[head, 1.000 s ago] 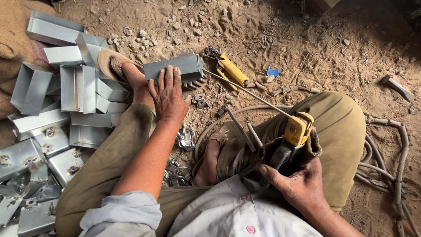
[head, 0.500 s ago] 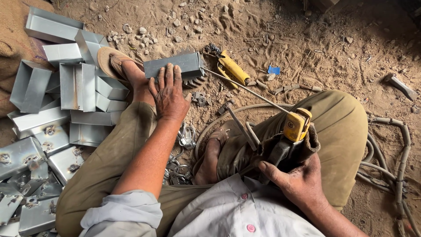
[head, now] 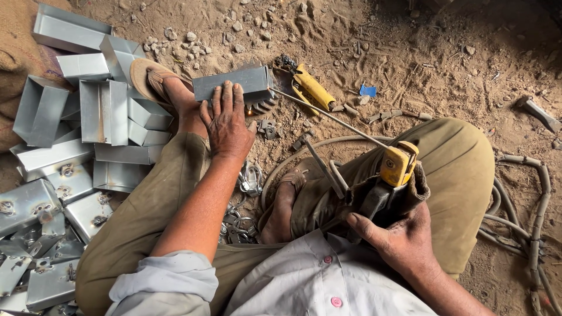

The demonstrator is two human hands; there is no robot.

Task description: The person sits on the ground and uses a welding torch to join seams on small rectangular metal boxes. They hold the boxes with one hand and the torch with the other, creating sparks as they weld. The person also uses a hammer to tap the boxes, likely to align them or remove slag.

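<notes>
My left hand (head: 227,120) lies flat, fingers spread, on a grey sheet-metal box (head: 234,83) that rests on the dirt by my left foot in a sandal (head: 153,79). My right hand (head: 399,240) grips the dark handle of a yellow welding electrode holder (head: 391,175) wrapped in cloth. A thin welding rod (head: 328,116) runs from the holder up to the right end of the box. Small metal clips (head: 250,178) lie on the ground between my legs.
Several grey metal boxes (head: 99,111) are piled at the left, with flat lidded ones (head: 35,234) at the lower left. A yellow-handled tool (head: 313,86) lies beyond the box. A cable (head: 521,205) loops at the right, a hammer (head: 535,112) beyond it.
</notes>
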